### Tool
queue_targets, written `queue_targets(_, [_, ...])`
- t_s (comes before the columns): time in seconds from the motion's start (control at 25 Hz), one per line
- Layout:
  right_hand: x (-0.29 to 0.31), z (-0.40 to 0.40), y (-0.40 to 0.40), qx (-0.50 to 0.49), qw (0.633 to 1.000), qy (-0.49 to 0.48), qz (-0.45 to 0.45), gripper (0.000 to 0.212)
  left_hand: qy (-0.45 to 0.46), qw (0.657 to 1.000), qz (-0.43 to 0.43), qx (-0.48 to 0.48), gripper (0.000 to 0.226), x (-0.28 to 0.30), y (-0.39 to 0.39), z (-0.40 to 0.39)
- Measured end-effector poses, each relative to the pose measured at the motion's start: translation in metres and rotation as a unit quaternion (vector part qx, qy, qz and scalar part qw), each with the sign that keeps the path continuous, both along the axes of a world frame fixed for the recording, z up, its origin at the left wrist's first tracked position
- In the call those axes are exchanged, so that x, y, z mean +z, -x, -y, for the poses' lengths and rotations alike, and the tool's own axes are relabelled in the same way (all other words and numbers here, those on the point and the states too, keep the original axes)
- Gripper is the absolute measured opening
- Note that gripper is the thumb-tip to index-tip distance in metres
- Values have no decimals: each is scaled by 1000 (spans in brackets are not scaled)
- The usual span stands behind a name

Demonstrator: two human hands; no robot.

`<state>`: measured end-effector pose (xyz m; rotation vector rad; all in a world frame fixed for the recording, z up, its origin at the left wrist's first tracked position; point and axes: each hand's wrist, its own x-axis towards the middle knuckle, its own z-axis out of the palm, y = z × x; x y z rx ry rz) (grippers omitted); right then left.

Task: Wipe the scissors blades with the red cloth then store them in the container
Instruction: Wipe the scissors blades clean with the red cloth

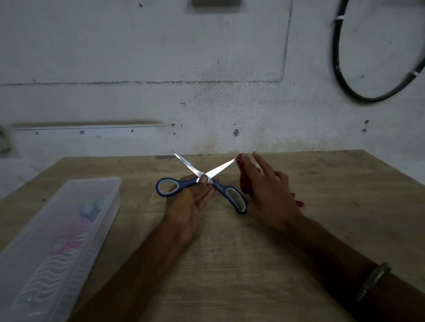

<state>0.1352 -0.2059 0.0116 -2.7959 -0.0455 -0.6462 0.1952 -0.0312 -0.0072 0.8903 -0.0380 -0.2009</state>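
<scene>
Scissors [202, 179] spread open, left fingers [204, 179] pinching the pivot, right fingers [246, 167] clutching red cloth [245, 181] at one blade tip.

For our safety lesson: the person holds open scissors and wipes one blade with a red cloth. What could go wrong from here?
1. The scissors are spread wide, and the left hand pinches them at the pivot, so a slip could nick the thumb.
2. The right hand presses the red cloth near a blade tip, so the point might snag the cloth or reach the fingers.
3. Stored still open, the blades may catch on the items in the container.
</scene>
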Motion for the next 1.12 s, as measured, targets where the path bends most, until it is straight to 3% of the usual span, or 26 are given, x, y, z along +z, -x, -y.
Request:
queue_targets(0.16, [-5, -20, 4, 102, 992, 75, -21, 108, -4, 1000, 17, -8, 16, 1, 0, -2])
queue_targets(0.24, [-8, -17, 0, 100, 989, 108, -20, 107, -2, 1000, 10, -2, 16, 0, -2, -2])
queue_targets(0.44, [-3, 2, -4, 16, 1000, 5, -1, 90, -9, 1000, 5, -1, 11, -1, -1, -2])
queue_targets(0.56, [-5, -15, 4, 104, 993, 63, -9, 105, -9, 1000, 29, -4, 14, -1, 0, -3])
queue_targets(0.64, [-8, -19, 3, 111, 991, 76, -9, 107, -9, 999, 30, -5, 14, 0, 1, -3])
queue_targets(0.76, [-7, -4, -6, 24, 999, -16, 17, 89, -14, 1000, 19, -5, 12, 1, 0, -5])
queue_targets(0.88, [-3, 4, -3, -1, 997, -74, 33, 97, -17, 999, 29, -8, 15, 2, 1, -4])
queue_targets(1.0, [-4, -15, 5, 104, 994, 1, 19, 102, -24, 998, 52, -11, 19, 1, 3, -4])
queue_targets(1.12, [-5, -13, -1, 73, 997, 34, 12, 100, -34, 998, 57, -7, 18, 2, 2, -5])
